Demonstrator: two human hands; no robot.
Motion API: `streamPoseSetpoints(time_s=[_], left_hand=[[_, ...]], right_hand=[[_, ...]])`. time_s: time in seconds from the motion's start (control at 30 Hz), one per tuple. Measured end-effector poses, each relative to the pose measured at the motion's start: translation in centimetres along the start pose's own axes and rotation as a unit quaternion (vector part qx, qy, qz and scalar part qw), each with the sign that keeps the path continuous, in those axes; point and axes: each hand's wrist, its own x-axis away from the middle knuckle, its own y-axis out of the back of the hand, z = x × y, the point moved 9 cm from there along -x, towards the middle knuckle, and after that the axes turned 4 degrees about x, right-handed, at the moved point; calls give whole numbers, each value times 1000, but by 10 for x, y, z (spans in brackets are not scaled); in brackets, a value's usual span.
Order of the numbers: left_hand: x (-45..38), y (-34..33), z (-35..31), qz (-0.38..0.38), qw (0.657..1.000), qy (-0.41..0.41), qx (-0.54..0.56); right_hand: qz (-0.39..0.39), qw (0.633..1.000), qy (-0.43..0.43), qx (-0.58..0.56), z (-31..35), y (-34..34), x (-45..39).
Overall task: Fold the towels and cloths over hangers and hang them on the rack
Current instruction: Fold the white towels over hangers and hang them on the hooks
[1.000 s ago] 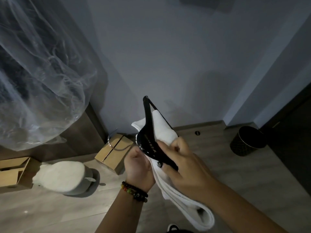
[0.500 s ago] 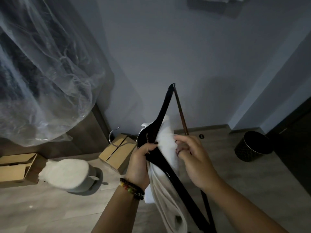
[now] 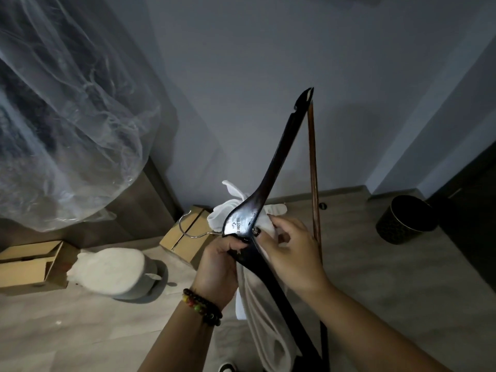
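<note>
Two hands meet at the middle of a dark wooden hanger [image 3: 271, 167]. The left hand [image 3: 218, 267] has its fingers [image 3: 236, 244] curled round the hanger's neck just below the printed crest, gripping it. The right hand [image 3: 291, 253] pinches a fold of the white towel [image 3: 264, 312] against the far side of the hanger, its fingertips bunched on the cloth beside the small metal stud. The hanger stands tilted, one arm rising up and to the right, the other running down toward the bottom edge, with its thin brown crossbar [image 3: 313, 167] just to the right. Its wire hook [image 3: 192, 229] points left, in front of a cardboard box [image 3: 185, 237] on the floor. The towel is threaded through the hanger: a crumpled tuft pokes out above the hands, and the rest hangs down behind the lower arm. A beaded bracelet [image 3: 202, 307] circles the left wrist. On the wooden floor [image 3: 389, 291] lie a white rounded object [image 3: 112, 272], another open box [image 3: 29, 264] at the left, and a dark round bin [image 3: 405, 218] by the right wall. Clear plastic sheeting [image 3: 67, 103] hangs at the upper left
</note>
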Motion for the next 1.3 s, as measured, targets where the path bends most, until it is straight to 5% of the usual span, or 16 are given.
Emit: streamPoseSetpoints(time_s=[0.23,0.4,0.93,1.17,1.3], left_hand=[[-2,11,-18,-58,988,-81,-120],[-4,11,-22,-60,980,-61,-177],[-2,1,-22,73,996,50,-32],[5,22,-11,4,998,63,9],[4,38,-16,-106,985,43,-126]], right_hand=[[99,970,-97,-200,-21,-20,-5],[138,939,-147,-278,-33,-34,-11],[163,974,-109,-117,-31,-52,-31],[144,989,-43,-5,-28,-50,-33],[145,989,-8,25,-30,-54,-35]])
